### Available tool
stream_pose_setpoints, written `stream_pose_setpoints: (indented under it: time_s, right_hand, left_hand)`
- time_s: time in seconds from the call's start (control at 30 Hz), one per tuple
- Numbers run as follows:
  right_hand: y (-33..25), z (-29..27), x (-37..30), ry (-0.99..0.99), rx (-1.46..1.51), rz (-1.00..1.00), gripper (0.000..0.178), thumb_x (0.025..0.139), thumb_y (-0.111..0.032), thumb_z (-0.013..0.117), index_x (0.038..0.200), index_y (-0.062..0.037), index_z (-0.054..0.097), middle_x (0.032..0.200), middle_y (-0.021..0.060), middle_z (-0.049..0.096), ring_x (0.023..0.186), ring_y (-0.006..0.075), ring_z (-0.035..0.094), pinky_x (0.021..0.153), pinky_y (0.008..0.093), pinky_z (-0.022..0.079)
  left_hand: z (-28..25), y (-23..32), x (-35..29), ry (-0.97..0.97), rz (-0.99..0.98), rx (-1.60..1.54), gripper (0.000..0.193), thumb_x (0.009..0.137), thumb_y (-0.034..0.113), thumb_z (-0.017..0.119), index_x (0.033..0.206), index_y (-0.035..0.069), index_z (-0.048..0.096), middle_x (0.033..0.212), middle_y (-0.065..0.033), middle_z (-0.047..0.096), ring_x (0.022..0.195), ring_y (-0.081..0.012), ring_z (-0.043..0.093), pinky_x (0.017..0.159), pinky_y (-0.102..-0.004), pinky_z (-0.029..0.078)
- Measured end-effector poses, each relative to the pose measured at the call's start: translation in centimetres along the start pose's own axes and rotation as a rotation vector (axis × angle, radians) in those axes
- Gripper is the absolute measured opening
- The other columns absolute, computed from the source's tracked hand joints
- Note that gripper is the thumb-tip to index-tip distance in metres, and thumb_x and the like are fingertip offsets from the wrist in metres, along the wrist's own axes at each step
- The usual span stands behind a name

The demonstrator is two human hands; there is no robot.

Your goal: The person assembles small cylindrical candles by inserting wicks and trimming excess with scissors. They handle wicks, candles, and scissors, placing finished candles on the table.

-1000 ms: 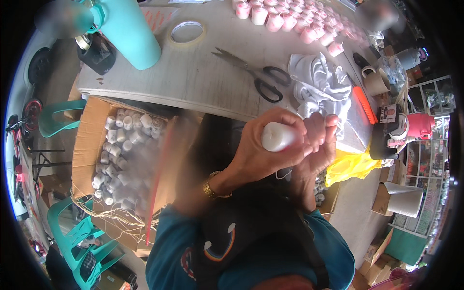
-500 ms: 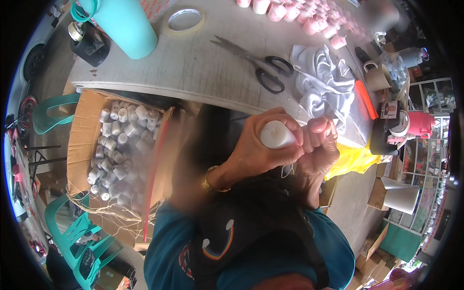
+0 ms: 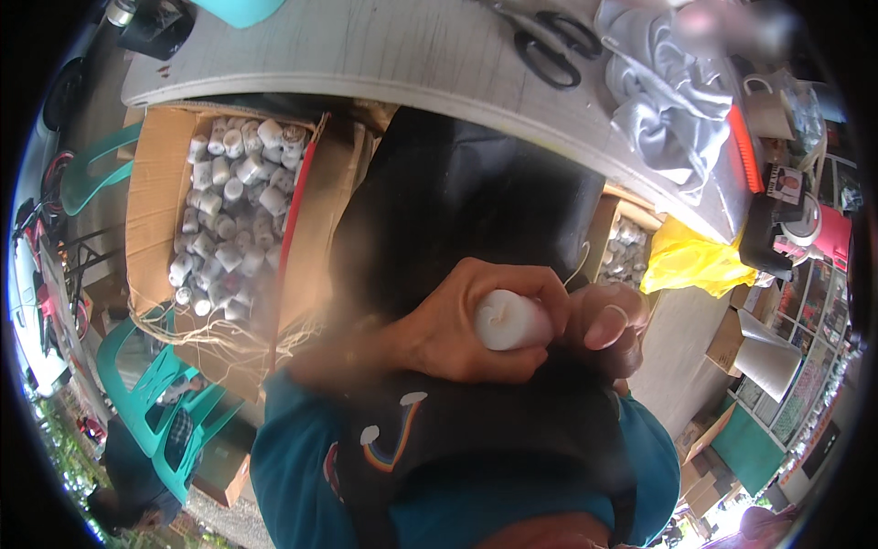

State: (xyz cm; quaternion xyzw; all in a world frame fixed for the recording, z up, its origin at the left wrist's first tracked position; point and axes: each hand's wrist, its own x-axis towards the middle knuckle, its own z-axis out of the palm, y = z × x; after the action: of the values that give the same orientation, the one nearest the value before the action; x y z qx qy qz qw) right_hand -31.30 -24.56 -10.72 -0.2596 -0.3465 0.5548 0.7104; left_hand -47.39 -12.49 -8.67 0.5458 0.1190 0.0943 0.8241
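- I read the left hand (image 3: 457,343) as closed round a smooth white cylindrical candle (image 3: 508,320), fingers and thumb wrapped about its side, one end face exposed.
- The candle is in front of the torso, below the table edge, clear of the pale grey tabletop (image 3: 302,55).
- The right hand (image 3: 608,329) is curled just beside the candle's far end. I cannot tell whether it pinches anything.
- A thin pale thread (image 3: 579,263) arcs above the gap between the hands; its lower end is hidden from me.
- Caution: if the left grip loosens, I judge the candle could slide out and drop, its side being smooth.
- Caution: over-squeezing could mark the candle, should the material be soft.
- Caution: a sideways tug on the thread could fray or snap it.
- Caution: the left forearm appears near loose tan strands (image 3: 219,334) at the brown cardboard box (image 3: 154,210); a wide elbow swing could snag them.
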Motion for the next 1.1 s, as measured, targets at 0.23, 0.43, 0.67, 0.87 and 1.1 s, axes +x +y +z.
stream_pose_setpoints:
  time_s: [0.23, 0.43, 0.67, 0.87, 1.1]
  right_hand:
    - [0.0, -0.1, -1.2, 0.018, -0.055, 0.053, 0.030, 0.098, -0.023, 0.051, 0.089, 0.0023, 0.064, 0.068, 0.0144, 0.061, 0.057, 0.0217, 0.056, 0.056, 0.0316, 0.044]
    - [-0.5, 0.4, -1.2, 0.088, -0.183, 0.051, 0.024, 0.096, -0.015, 0.051, 0.088, 0.0033, 0.064, 0.070, 0.0158, 0.062, 0.058, 0.0212, 0.058, 0.061, 0.0316, 0.049]
    - [-0.4, 1.1, -1.1, 0.137, -0.211, 0.058, 0.029, 0.097, -0.018, 0.051, 0.085, 0.0045, 0.064, 0.071, 0.0155, 0.062, 0.061, 0.0215, 0.061, 0.066, 0.0314, 0.052]
    - [-0.7, 1.4, -0.9, 0.152, -0.282, 0.085, 0.031, 0.098, -0.023, 0.053, 0.085, 0.0032, 0.064, 0.070, 0.0148, 0.063, 0.062, 0.0218, 0.062, 0.067, 0.0329, 0.052]
    - [-0.8, 1.8, -0.9, 0.169, -0.264, 0.088, 0.035, 0.097, -0.028, 0.055, 0.084, 0.0036, 0.063, 0.068, 0.0131, 0.061, 0.060, 0.0211, 0.058, 0.067, 0.0354, 0.051]
  left_hand:
    - [0.1, -0.8, -0.5, 0.015, -0.064, -0.079, 0.024, 0.067, 0.005, 0.068, 0.090, 0.003, 0.064, 0.084, -0.0044, 0.065, 0.085, -0.0149, 0.064, 0.111, -0.0419, 0.032]
    - [0.1, -0.9, -0.6, 0.021, -0.069, -0.084, 0.025, 0.067, 0.005, 0.068, 0.091, 0.004, 0.064, 0.085, -0.0044, 0.066, 0.086, -0.0153, 0.065, 0.113, -0.0435, 0.030]
    - [-0.3, -1.1, -0.9, 0.025, -0.048, -0.112, 0.025, 0.067, 0.005, 0.068, 0.091, 0.003, 0.064, 0.087, -0.0046, 0.067, 0.088, -0.0153, 0.064, 0.115, -0.0443, 0.025]
    - [-0.4, -1.3, -1.1, 0.022, -0.054, -0.155, 0.025, 0.067, 0.006, 0.069, 0.091, 0.004, 0.063, 0.088, -0.0039, 0.066, 0.088, -0.0142, 0.063, 0.116, -0.0460, 0.021]
    - [-0.4, -1.3, -1.2, 0.031, -0.037, -0.158, 0.024, 0.067, 0.008, 0.069, 0.090, 0.004, 0.063, 0.086, -0.0027, 0.063, 0.085, -0.0127, 0.062, 0.116, -0.0464, 0.020]
